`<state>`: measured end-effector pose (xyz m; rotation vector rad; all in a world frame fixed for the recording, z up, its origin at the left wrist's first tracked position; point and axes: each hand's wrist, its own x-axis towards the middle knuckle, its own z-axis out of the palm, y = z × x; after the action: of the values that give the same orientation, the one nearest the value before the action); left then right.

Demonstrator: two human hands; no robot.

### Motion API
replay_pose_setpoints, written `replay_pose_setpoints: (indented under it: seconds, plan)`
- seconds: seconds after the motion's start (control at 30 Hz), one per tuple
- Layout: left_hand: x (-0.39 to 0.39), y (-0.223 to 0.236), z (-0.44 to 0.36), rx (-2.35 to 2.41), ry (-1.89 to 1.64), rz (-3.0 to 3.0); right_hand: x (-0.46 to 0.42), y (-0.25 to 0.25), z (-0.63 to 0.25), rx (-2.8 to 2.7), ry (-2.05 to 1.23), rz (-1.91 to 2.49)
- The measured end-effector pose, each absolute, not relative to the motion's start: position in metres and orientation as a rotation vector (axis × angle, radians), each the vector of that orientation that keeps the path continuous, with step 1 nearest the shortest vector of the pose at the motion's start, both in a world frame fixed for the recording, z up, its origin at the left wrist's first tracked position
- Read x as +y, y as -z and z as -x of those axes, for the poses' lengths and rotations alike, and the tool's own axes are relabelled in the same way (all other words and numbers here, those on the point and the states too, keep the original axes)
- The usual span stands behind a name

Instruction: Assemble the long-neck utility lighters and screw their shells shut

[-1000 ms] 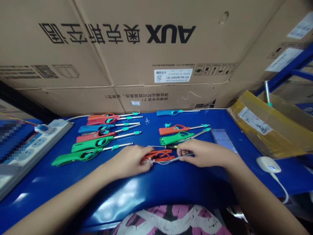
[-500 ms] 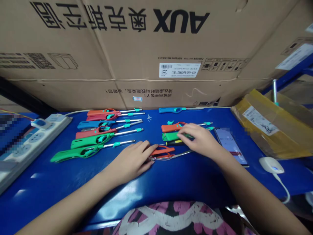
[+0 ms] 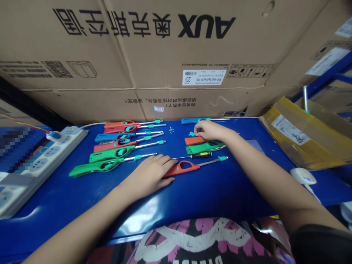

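My left hand (image 3: pixel 150 176) lies flat, fingers stretched, pressing on the handle end of an orange long-nosed lighter (image 3: pixel 184 167) near the front of the blue table (image 3: pixel 192 194). Just behind that lighter lies a screwdriver (image 3: pixel 202 154) with a black and yellow handle. My right hand (image 3: pixel 207 130) reaches to the back, fingers curled and pinching at a small teal piece (image 3: pixel 191 134). Below it lie an orange lighter (image 3: pixel 194 140) and a green lighter (image 3: pixel 203 147). A blue lighter (image 3: pixel 192 120) lies at the far edge.
Several red, blue and green lighters (image 3: pixel 118 148) lie in a row at the left. A white power strip (image 3: pixel 55 150) sits further left. Cardboard boxes (image 3: pixel 176 55) wall the back. A yellow-taped package (image 3: pixel 308 135), a phone (image 3: pixel 255 145) and a white device (image 3: pixel 304 176) sit at the right.
My right hand let go of the orange lighter's metal tube and moved back over the screwdriver to the teal piece. My left hand flattened on the lighter, which now lies closed.
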<state>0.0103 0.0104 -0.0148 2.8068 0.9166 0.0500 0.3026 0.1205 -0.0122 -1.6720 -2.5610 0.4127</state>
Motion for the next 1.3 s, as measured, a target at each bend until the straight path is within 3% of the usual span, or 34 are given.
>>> replay_pose_setpoints:
  seconds: [0.2,0.4,0.9,1.13,1.3]
  plan:
    - [0.013,0.016,-0.004,0.894,-0.073,-2.713,0.086,-0.003,-0.290,-2.493,-0.261,1.585]
    - [0.016,0.020,-0.006,0.897,-0.263,-2.619,0.027,-0.017,-0.296,-2.654,-0.702,1.412]
    - [0.033,0.043,-0.006,1.011,-0.460,-2.467,0.011,0.005,-0.302,-2.661,-0.546,1.508]
    - [0.029,0.030,-0.007,1.067,-0.692,-2.666,0.004,-0.007,-0.307,-2.713,-0.790,1.508]
    - [0.019,0.014,-0.006,0.770,-0.317,-2.771,0.002,-0.003,-0.298,-2.685,-0.696,1.384]
